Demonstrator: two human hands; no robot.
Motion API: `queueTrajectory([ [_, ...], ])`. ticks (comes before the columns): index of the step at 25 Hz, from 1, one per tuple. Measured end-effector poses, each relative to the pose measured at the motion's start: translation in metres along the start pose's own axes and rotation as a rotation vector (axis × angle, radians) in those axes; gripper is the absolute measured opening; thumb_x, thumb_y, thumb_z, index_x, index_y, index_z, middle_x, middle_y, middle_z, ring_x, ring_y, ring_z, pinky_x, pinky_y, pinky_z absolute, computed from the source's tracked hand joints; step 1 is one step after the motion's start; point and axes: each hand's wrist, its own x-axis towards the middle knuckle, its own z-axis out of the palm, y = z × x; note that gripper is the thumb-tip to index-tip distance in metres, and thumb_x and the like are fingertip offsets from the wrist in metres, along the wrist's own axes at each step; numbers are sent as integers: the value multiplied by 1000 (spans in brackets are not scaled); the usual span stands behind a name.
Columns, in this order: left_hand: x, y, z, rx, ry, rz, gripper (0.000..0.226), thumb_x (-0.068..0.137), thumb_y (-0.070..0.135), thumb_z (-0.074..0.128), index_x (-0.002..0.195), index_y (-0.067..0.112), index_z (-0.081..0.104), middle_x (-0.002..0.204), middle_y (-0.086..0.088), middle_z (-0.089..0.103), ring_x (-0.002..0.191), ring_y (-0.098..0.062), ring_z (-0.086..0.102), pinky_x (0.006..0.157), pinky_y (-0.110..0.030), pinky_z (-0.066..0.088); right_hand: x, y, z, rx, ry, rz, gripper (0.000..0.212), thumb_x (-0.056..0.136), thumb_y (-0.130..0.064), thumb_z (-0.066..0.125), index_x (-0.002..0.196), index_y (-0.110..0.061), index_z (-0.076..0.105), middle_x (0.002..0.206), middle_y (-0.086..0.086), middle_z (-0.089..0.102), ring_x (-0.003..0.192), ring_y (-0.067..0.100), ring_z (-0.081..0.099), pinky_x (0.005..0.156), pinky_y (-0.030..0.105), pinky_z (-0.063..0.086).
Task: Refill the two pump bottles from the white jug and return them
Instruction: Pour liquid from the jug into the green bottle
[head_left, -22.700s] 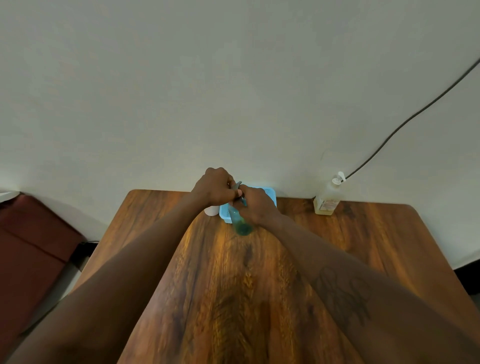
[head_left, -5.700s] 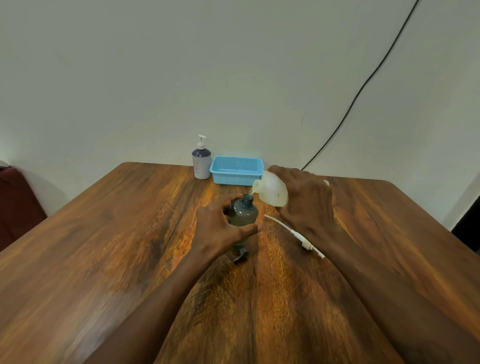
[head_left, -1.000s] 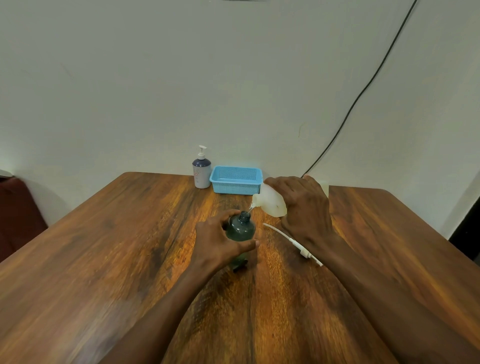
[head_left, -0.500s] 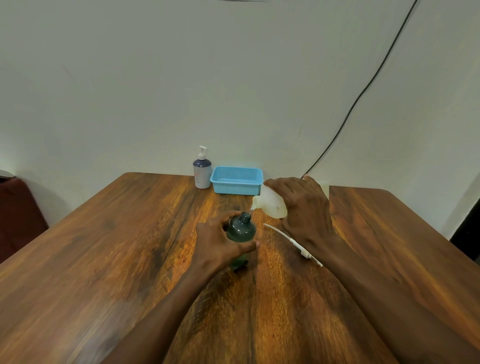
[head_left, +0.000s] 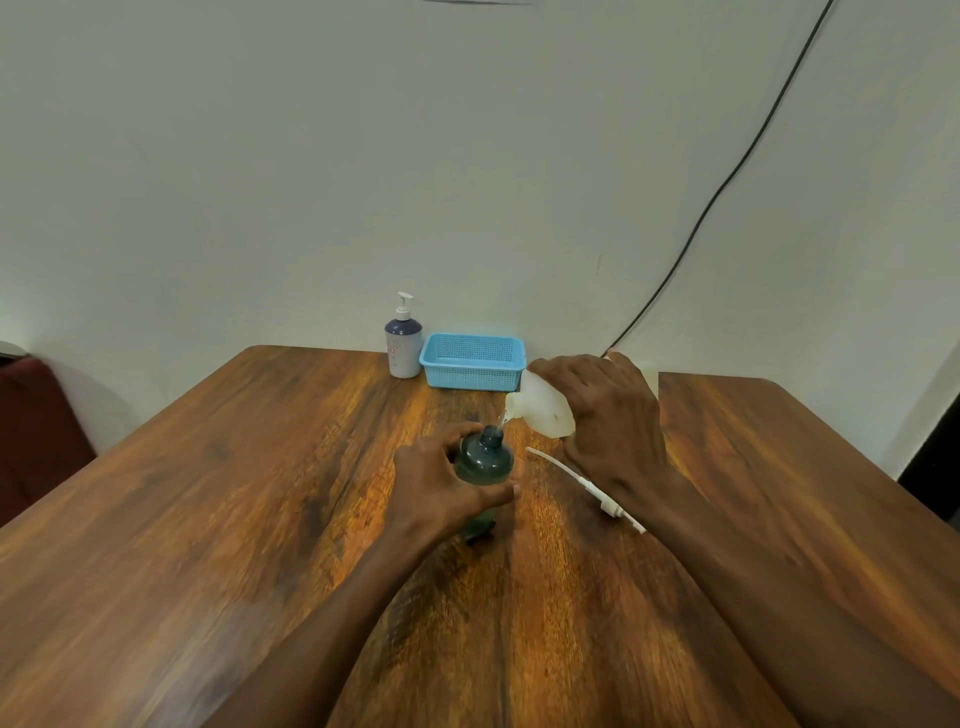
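Note:
A dark green bottle (head_left: 483, 462) stands upright mid-table with its pump off; my left hand (head_left: 441, 483) wraps around its body. My right hand (head_left: 608, 410) holds the white jug (head_left: 540, 410) tipped on its side, spout just above the green bottle's open neck, and a thin stream runs in. A white pump with its long tube (head_left: 587, 488) lies on the table right of the bottle. A small dark part (head_left: 480, 532) lies on the table by the bottle's base. A second pump bottle (head_left: 403, 340), white with a purple top, stands at the far edge.
A light blue mesh basket (head_left: 472, 361) sits against the wall beside the second bottle. A black cable (head_left: 717, 192) runs up the wall at the right. The wooden table (head_left: 208, 519) stretches wide on both sides. A dark red seat (head_left: 36, 426) is at the far left.
Hardly anything differs from a second ago: the jug stays tipped over the green bottle and both hands keep their grip. Much earlier, both hands worked at the green bottle's pump by the basket.

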Motion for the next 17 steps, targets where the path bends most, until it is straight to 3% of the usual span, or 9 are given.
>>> queueTrajectory([
  [7,1,2,2,13,7,-9,88,53,62,89,129,27,64,119,10,71,102,3,61,82,-3,45,0,1,2,-5,-11,0,81,63,-19,93,137,-21,62,129,7,69,117,30,65,105,55,46],
  [10,1,3,4,11,18,-10,88,53,61,90,129,26,64,119,10,71,104,0,63,86,-9,48,-3,1,5,81,34,48,79,62,-28,93,135,-25,62,124,3,72,107,26,68,92,46,55],
  [12,1,4,4,3,23,-8,87,53,63,90,128,27,64,118,11,71,103,1,63,86,-11,50,-7,0,8,202,60,126,74,63,-41,89,131,-31,61,116,-3,72,97,17,67,75,31,55],
  [14,0,2,3,-8,26,-12,88,53,66,87,128,26,65,118,11,71,103,2,64,85,-11,51,-12,1,12,283,40,271,77,58,-59,84,127,-37,58,111,-11,70,90,6,59,63,19,43],
  [16,-2,-2,1,-13,30,-24,88,53,64,88,129,26,65,120,11,71,102,4,62,83,-7,49,-18,6,20,343,-20,451,85,49,-67,85,125,-40,57,112,-12,67,90,5,54,61,18,37],
  [17,-2,-4,-1,-12,35,-30,88,54,62,89,130,25,64,121,11,70,101,6,60,82,-5,48,-21,9,25,378,-64,524,88,48,-67,87,126,-40,56,115,-11,66,93,7,55,62,20,41],
])
